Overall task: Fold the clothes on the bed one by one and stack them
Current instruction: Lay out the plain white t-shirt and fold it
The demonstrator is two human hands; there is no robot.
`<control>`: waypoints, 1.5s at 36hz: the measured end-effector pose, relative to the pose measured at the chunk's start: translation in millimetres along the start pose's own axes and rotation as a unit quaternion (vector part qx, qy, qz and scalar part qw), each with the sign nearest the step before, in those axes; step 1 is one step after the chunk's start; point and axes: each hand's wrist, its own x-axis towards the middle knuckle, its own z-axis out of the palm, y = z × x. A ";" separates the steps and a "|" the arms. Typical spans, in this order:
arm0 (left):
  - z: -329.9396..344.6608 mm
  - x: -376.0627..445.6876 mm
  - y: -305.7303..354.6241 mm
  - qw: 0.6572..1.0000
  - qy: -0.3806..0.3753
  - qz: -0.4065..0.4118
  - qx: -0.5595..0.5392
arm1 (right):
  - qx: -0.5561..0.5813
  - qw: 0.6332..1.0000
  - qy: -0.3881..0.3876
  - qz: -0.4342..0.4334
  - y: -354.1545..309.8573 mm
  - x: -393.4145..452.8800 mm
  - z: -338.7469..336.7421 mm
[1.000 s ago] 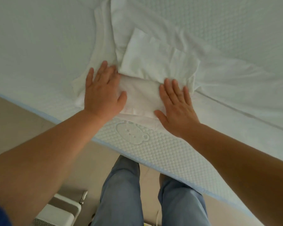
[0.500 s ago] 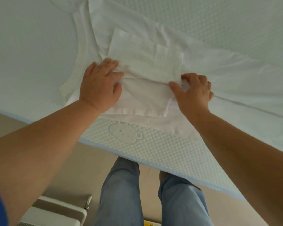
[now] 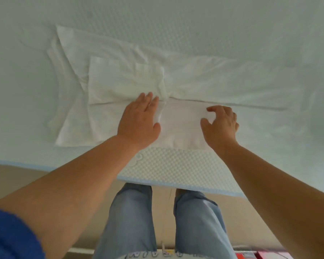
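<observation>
The bed point(image 3: 176, 161) carries a spread white garment point(image 3: 204, 81) at its near edge, likely laid flat for folding. On it lies a folded piece point(image 3: 181, 126). The left hand point(image 3: 138, 120) presses flat on its left side, fingers straight; the right hand point(image 3: 221, 124) pinches its right edge, fingers curled.

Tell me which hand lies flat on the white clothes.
The left hand: its fingers lie straight, pressing the white clothes flat. The right hand differs, with fingers curled in a pinching grip at the cloth.
</observation>
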 end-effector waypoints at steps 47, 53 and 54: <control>50.9 117.7 202.5 0.938 0.077 -0.206 -0.269 | 0.206 0.970 0.103 -0.077 168.7 72.3 -148.2; 5.6 91.1 172.6 0.709 -0.049 -0.299 -0.636 | 0.160 0.972 0.040 -0.165 67.9 27.3 -113.4; 0.1 85.0 160.0 0.683 -0.070 -0.286 -0.668 | 0.154 0.973 0.016 -0.171 50.2 21.6 -103.8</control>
